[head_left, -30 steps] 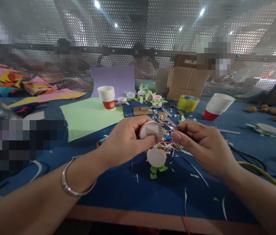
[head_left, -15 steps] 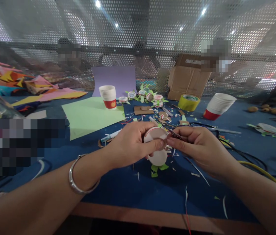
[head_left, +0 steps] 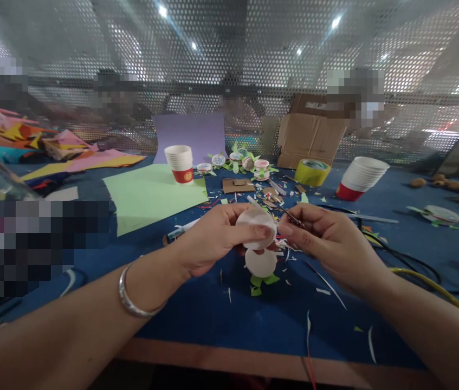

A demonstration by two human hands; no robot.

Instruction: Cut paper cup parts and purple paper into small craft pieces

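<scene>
My left hand (head_left: 213, 235), wearing a silver bangle, is closed round a white paper cup bottom (head_left: 249, 218), its thumb lying across the flat face. Just to the right, my right hand (head_left: 327, 238) pinches a thin dark pointed tool (head_left: 293, 218); its kind is not clear, and its tip points up and left. A small gap shows between the right fingertips and the disc. Beneath the left hand, on the table, lies another white round piece (head_left: 260, 264) with green paper legs (head_left: 262, 283). Paper scraps (head_left: 284, 249) are scattered behind and between the hands.
On the blue table (head_left: 213, 319) stand stacked paper cups (head_left: 179, 162) at left and more cups (head_left: 361, 179) at right. Yellow tape (head_left: 312, 172), several paper turtles (head_left: 237, 160), green paper (head_left: 152, 189) and a cardboard box (head_left: 310, 138) lie farther back. Black cables (head_left: 408, 257) run at right.
The cup bottom has turned in my left hand, so its face shows differently. My right hand has drawn slightly away from it, and the tool's tip now points up and left. The view shifted slightly.
</scene>
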